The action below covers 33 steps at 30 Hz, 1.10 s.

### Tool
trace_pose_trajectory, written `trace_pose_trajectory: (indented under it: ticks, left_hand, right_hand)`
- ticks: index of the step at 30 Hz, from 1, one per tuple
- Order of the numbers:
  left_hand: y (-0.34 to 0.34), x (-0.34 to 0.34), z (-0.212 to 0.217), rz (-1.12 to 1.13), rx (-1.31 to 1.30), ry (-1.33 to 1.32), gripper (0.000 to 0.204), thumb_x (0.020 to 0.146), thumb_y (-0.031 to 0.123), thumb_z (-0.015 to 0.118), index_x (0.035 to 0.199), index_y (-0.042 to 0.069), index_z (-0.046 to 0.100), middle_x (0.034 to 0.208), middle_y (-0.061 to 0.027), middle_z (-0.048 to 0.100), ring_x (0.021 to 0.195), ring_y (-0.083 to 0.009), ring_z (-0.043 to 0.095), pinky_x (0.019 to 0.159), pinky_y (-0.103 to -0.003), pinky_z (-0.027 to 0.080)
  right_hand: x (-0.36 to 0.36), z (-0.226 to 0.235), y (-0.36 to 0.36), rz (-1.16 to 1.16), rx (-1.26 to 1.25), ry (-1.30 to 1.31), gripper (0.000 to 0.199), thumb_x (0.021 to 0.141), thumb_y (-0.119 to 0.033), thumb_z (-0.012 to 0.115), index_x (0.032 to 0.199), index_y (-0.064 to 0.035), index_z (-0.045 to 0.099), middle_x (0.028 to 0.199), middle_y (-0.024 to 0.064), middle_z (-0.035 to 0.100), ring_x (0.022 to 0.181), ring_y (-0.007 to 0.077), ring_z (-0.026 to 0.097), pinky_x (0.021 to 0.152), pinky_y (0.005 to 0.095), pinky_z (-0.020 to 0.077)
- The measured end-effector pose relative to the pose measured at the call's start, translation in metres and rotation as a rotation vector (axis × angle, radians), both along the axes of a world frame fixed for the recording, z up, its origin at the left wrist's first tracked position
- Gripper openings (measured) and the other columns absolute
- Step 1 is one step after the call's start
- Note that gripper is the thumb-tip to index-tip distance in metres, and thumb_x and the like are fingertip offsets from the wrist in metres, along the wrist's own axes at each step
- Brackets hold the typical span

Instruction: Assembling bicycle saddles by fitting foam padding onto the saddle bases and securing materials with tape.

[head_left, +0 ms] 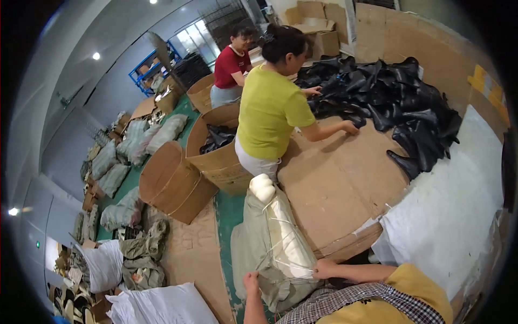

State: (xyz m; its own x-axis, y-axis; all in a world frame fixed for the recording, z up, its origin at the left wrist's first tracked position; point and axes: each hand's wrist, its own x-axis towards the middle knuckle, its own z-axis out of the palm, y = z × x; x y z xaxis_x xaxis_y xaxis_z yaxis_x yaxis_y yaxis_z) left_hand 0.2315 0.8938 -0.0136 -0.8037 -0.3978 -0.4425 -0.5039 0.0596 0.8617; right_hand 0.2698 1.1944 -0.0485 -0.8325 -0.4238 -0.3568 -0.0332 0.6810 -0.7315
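A grey-green woven sack (245, 232) lies lengthwise in front of me. Through its gaping side show smooth cream-white pieces (286, 240), with a rounded lump sticking out at the far end. Thin white cord (281, 220) crosses the gap in several places. My left hand (252, 282) is closed at the sack's near left edge. On the opposite edge, my right hand (325, 268) has its fingers closed on the sack beside the cardboard-covered table. Whether either hand also pinches the cord is too small to tell.
Black boot-shaped pieces (377, 92) are heaped on the cardboard-topped table (334, 173), where a person in yellow-green (272, 113) works. Another person in red (229, 73) stands beyond. Large cardboard bins (175, 181), full sacks (167, 132) and a white sack (162, 305) stand to the left.
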Motion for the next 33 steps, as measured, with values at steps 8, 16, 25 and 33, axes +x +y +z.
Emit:
trace_pose_trajectory:
  ticks: [8,16,25,33]
  left_hand:
    - [-0.056,-0.041,0.018,0.429,0.646,0.208,0.028,0.076,0.024,0.044,0.087,0.000,0.054,0.095,-0.0123,0.057,0.090,-0.0267,0.054,0.084,-0.040,0.043]
    - [-0.092,-0.003,0.114,0.551,0.717,0.440,0.029,0.074,0.030,0.048,0.086,0.004,0.054,0.091,-0.0128,0.059,0.084,-0.0292,0.056,0.076,-0.042,0.048]
    - [-0.041,-0.012,0.155,0.590,0.491,0.398,0.028,0.079,0.024,0.049,0.096,0.002,0.056,0.098,-0.0102,0.058,0.089,-0.0250,0.056,0.077,-0.039,0.047]
    - [-0.021,-0.017,0.183,0.495,0.557,0.283,0.016,0.073,0.015,0.047,0.081,0.002,0.054,0.082,-0.0096,0.056,0.074,-0.0246,0.057,0.068,-0.040,0.049]
  right_hand:
    - [-0.010,0.066,-0.059,-0.367,-0.166,-0.122,0.032,0.067,-0.033,0.059,0.060,-0.0021,0.059,0.053,0.0139,0.054,0.049,0.0269,0.052,0.052,0.0406,0.0408]
    - [0.002,0.166,-0.092,0.036,-0.577,-0.004,0.038,0.073,-0.031,0.056,0.057,0.0023,0.052,0.048,0.0157,0.046,0.043,0.0213,0.045,0.047,0.0374,0.0363]
    - [-0.037,0.208,-0.057,0.134,-0.588,0.282,0.033,0.072,-0.025,0.055,0.052,-0.0001,0.051,0.049,0.0165,0.048,0.043,0.0294,0.046,0.046,0.0413,0.0373]
    - [-0.035,0.267,-0.041,0.475,-0.581,0.423,0.030,0.070,-0.024,0.055,0.052,0.0002,0.053,0.054,0.0183,0.050,0.050,0.0346,0.050,0.048,0.0440,0.0399]
